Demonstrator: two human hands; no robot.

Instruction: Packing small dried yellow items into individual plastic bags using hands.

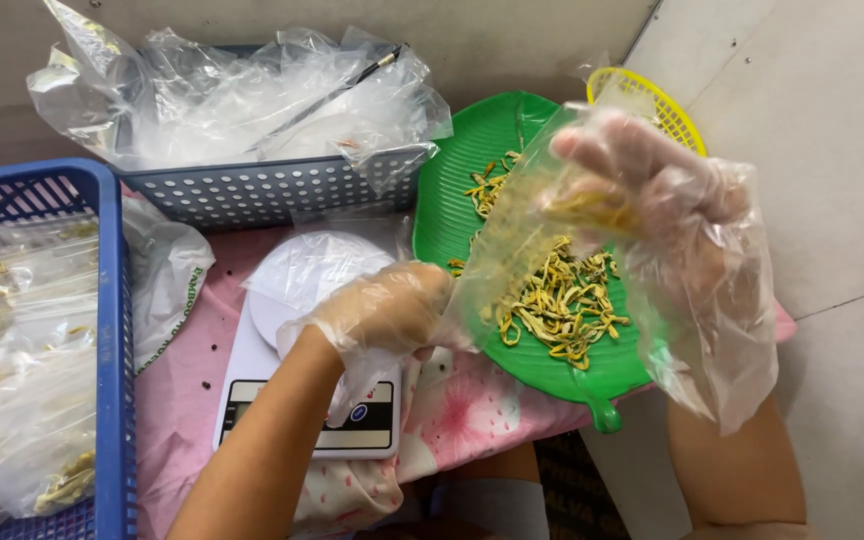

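Both my hands wear loose clear plastic gloves. My left hand pinches the lower edge of a small clear plastic bag held over a green leaf-shaped tray. My right hand is at the bag's open top, fingers curled around a pinch of yellow dried strips. A pile of the same yellow strips lies on the tray under the bag. A white digital kitchen scale sits just below my left hand.
A grey perforated basket full of empty clear bags stands at the back. A blue basket at the left holds filled bags. A yellow basket peeks from behind the tray. Pink floral cloth covers the surface.
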